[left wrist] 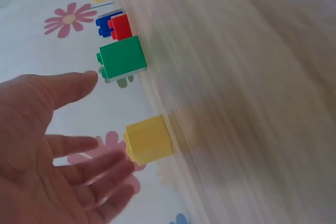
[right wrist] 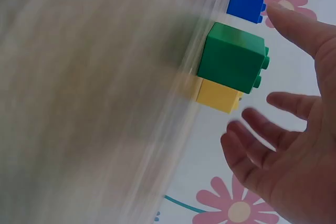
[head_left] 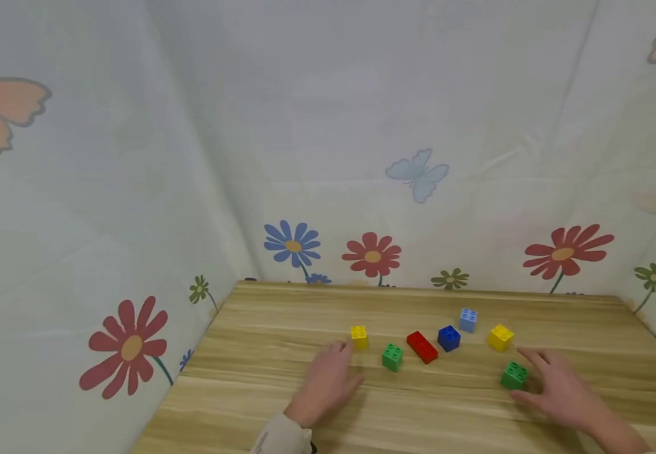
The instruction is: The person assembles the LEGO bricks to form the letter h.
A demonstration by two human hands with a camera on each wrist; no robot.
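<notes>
My left hand [head_left: 328,381] hovers low over the table's left half, fingers spread and holding nothing. Just past its fingertips stands a yellow building block [head_left: 359,337], with a green block [head_left: 392,357] to its right; both also show in the left wrist view, the yellow one [left wrist: 149,140] near the fingers. On the right, my right hand [head_left: 561,391] has thumb and fingers parted around the near side of another green block [head_left: 513,376], without a visible grip. Beyond that block sits a second yellow block [head_left: 501,338], partly hidden behind the green one [right wrist: 231,59] in the right wrist view.
Between the hands lie a long red block [head_left: 422,347], a dark blue block [head_left: 449,338] and a light blue block [head_left: 468,320]. The wooden table [head_left: 282,309] ends at a white curtain [head_left: 316,126] printed with flowers and butterflies.
</notes>
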